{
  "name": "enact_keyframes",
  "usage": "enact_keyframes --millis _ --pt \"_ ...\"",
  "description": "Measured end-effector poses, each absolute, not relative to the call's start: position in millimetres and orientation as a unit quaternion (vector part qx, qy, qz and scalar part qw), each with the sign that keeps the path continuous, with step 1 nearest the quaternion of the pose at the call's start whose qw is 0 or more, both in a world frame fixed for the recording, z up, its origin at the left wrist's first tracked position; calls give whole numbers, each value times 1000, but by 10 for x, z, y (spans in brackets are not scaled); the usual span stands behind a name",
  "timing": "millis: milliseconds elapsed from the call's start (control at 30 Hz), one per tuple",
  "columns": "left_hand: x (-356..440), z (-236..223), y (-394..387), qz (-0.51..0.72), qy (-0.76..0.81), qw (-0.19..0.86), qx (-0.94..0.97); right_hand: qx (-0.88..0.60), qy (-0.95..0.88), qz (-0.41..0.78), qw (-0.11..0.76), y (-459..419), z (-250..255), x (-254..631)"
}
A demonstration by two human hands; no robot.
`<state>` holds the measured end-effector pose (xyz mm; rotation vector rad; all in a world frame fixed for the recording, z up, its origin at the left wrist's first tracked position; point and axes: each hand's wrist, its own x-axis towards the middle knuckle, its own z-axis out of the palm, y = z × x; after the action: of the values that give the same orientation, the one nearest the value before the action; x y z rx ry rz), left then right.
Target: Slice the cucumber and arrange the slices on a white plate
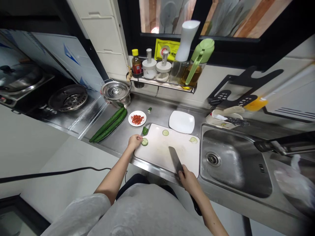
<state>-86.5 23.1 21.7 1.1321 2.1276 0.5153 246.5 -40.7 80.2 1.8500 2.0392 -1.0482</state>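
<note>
My right hand [189,179] is wrapped round the black handle of a kitchen knife [174,158]. Its broad blade hangs over the near right part of the white cutting board [157,154]. At the board's left edge, my left hand [135,142] pinches the rim of a cucumber slice [144,142]. Just behind that lies a cucumber end piece [145,130]. Another thin slice [165,132] is at the back of the board, and some overlapping slices [193,140] lie at its right corner.
Whole cucumbers [110,126] lie to the left. Behind the board are a plate of chopped red pepper [137,118], a cucumber stub [149,109] and a white plate [181,122]. A lidded steel pot [116,93] stands back left; the sink [231,164] is right.
</note>
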Motion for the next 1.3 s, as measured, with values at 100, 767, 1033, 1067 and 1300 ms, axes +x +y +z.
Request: enact_keyframes --millis 100,767,1033,1067,1300 --pt "-862 216 235 213 811 335 429 626 688 -355 91 -411 791 2470" --pt "-647 320 333 236 806 211 499 630 681 -366 76 -406 725 2489" --pt "77 290 857 223 734 235 596 641 685 -339 66 -439 706 2558" --pt "163 283 923 204 733 234 606 643 684 -338 66 -447 700 2573" --pt "452 250 1147 76 729 214 646 658 670 -340 52 -514 674 2685"
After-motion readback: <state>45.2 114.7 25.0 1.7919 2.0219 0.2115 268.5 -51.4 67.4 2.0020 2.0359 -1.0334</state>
